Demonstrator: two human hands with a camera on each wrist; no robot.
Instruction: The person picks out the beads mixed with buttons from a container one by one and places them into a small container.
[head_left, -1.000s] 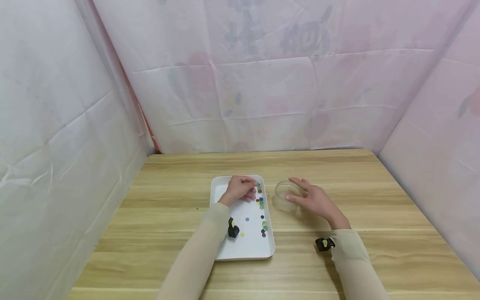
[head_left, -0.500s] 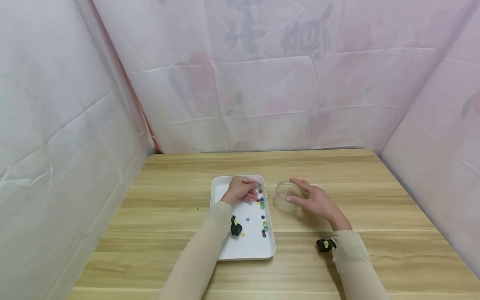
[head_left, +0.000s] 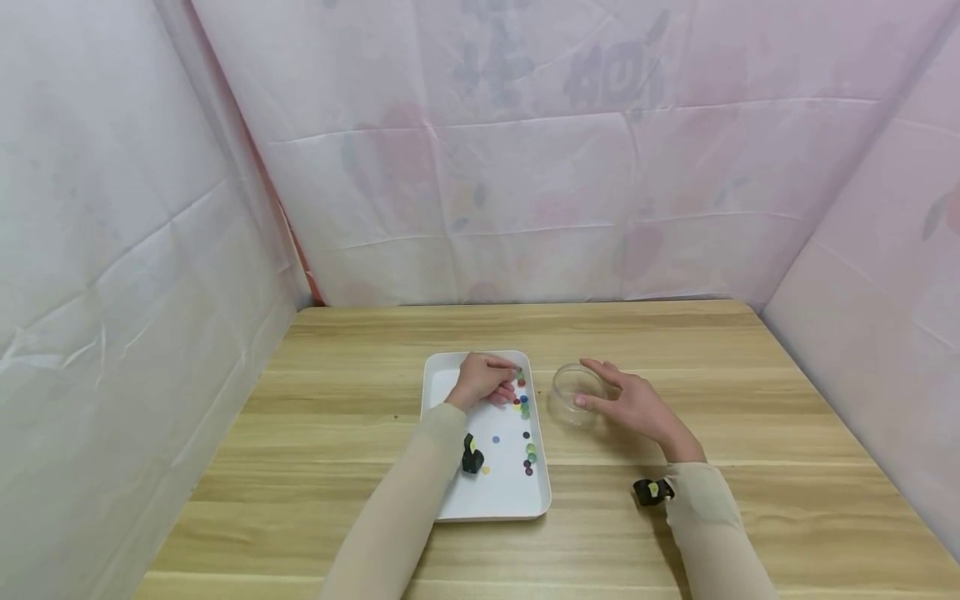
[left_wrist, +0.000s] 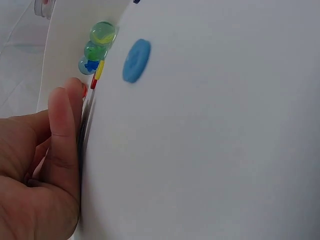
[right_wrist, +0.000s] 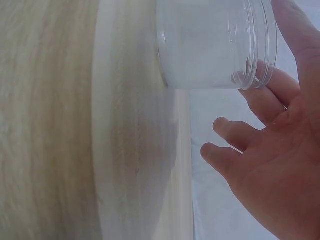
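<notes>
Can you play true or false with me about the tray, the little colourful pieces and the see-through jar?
1. The clear plastic jar stands on the white tray. False: it stands on the wooden table, right of the tray.
2. The right hand touches the jar. True.
3. The small colourful beads and buttons lie in the tray. True.
4. The left hand rests on the bare table. False: it rests in the tray by the beads.

- Bare desk (head_left: 750, 417) lay open right of the clear jar (head_left: 577, 392).
- Narrow gap only between jar and white tray (head_left: 495, 500).
- Beads (head_left: 525, 408) crowded the tray's right edge.
</notes>
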